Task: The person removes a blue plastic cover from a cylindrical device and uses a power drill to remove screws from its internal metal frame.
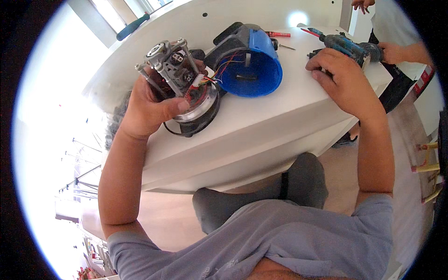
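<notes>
My left hand (156, 105) is closed around a motor assembly (175, 65) with metal posts, a silver ring and a dark round base. It is held upright and slightly tilted above the tabletop. Thin coloured wires with a white connector (198, 80) run from it into a blue round housing (254, 84), which lies with its hollow mouth toward me. My right hand (338, 81) is at the table's right side, fingers loosely curled and thumb apart, right against a blue-and-black cordless drill (345, 46). Nothing shows between its fingers.
Another person's hand (394, 52) touches the drill's far end; a second hand (363, 5) shows above. Behind the housing lie a red marker-like tool (279, 34) and a thin screwdriver (287, 47). A teal-handled tool (133, 27) is at the far left of the white table (242, 119).
</notes>
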A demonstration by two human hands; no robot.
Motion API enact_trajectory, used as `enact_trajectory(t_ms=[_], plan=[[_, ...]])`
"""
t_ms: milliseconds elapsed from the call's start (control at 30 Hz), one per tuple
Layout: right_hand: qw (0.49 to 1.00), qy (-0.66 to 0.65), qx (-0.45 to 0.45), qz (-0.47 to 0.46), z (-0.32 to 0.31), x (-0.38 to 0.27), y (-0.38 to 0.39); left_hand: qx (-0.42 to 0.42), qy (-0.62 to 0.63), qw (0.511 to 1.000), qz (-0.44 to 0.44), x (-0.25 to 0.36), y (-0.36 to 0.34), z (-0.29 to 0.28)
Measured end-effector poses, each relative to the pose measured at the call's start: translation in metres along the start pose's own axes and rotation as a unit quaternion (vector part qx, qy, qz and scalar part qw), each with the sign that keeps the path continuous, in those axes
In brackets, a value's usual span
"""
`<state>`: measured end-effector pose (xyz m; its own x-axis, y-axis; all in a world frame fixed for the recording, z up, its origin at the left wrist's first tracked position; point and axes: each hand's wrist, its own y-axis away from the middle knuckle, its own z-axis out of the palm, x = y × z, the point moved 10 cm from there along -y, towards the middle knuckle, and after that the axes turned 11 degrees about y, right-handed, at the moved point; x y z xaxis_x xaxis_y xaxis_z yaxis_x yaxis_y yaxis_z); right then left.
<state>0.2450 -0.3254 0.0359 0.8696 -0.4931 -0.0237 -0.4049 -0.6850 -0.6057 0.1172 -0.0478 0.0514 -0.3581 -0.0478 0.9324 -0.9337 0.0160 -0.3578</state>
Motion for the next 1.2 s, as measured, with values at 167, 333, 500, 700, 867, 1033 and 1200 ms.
enact_trajectory(t_ms=[167, 333, 500, 700, 867, 1033, 1200], plan=[[0.998, -0.029, 0.045, 0.022, -0.003, 0.005, 0.002, -0.017, -0.028, 0.999, 0.016, 0.002, -0.001, -0.002], [0.992, -0.051, 0.108, 0.048, -0.024, 0.002, -0.002, -0.018, 0.000, 1.000, 0.004, 0.002, -0.001, 0.000], [0.989, -0.060, 0.119, -0.062, -0.046, -0.036, -0.044, -0.046, 0.026, 0.999, 0.013, 0.000, -0.005, -0.011], [0.955, -0.142, 0.005, -0.262, -0.052, -0.111, -0.132, -0.075, 0.037, 0.996, -0.006, -0.003, 0.000, -0.011], [0.928, -0.199, -0.142, -0.282, -0.027, -0.149, -0.160, -0.099, 0.032, 0.994, -0.035, -0.004, -0.012, -0.022], [0.891, -0.290, -0.226, -0.268, -0.002, -0.158, -0.165, -0.085, 0.031, 0.995, -0.048, 0.003, -0.005, -0.026], [0.901, -0.317, -0.146, -0.257, 0.010, -0.148, -0.165, -0.009, -0.034, 0.999, 0.040, 0.026, 0.008, -0.042]])
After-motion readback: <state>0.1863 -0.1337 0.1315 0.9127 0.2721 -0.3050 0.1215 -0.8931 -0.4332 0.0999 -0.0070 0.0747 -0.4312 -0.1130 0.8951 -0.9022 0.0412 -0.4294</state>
